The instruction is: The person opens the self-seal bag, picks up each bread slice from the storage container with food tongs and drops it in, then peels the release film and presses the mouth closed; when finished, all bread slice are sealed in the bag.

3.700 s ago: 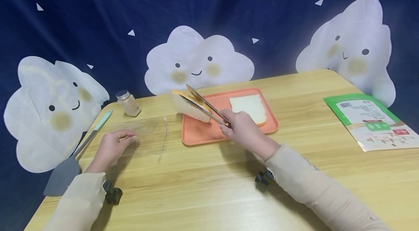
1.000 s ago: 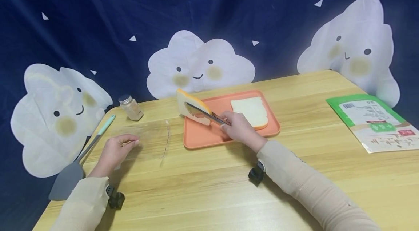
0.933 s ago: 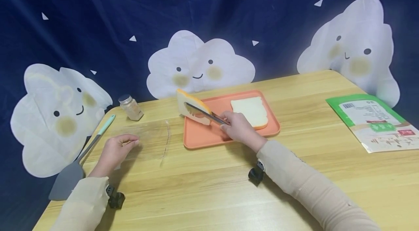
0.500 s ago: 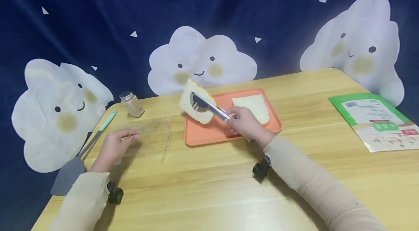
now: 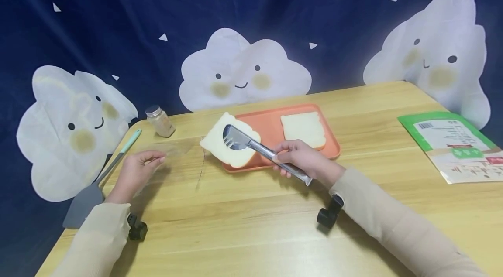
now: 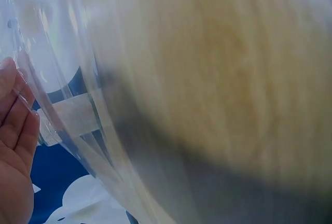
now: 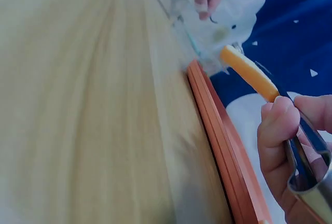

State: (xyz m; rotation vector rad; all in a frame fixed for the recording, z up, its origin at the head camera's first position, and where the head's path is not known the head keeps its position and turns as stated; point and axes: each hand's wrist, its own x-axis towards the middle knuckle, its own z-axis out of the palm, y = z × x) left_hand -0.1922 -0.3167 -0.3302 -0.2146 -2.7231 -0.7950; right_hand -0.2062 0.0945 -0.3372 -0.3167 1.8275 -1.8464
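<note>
My right hand (image 5: 302, 157) grips metal tongs (image 5: 271, 155), whose slotted ends clamp a white bread slice (image 5: 216, 139) with an orange crust. The slice is held above the left end of the coral tray (image 5: 251, 168), its left corner overlapping the edge of a clear plastic bag (image 5: 184, 172). In the right wrist view the bread slice (image 7: 249, 73) shows edge-on between the tongs. My left hand (image 5: 137, 172) pinches the bag between thumb and fingers. The left wrist view shows the see-through plastic (image 6: 57, 89) right beside the fingers. A second bread slice (image 5: 302, 128) lies on the tray's right part.
A small jar (image 5: 160, 121) with a metal lid stands at the back left. Near the left table edge lies a grey spatula (image 5: 86, 200) with a mint handle. A green and white packet (image 5: 452, 148) lies flat at the right. Behind the table hangs a blue curtain (image 5: 334, 2) with clouds.
The tongs have turned the bread slice from edge-on until its face shows upward, and it has moved left toward the bag's edge. My left hand keeps its pinch on the bag.
</note>
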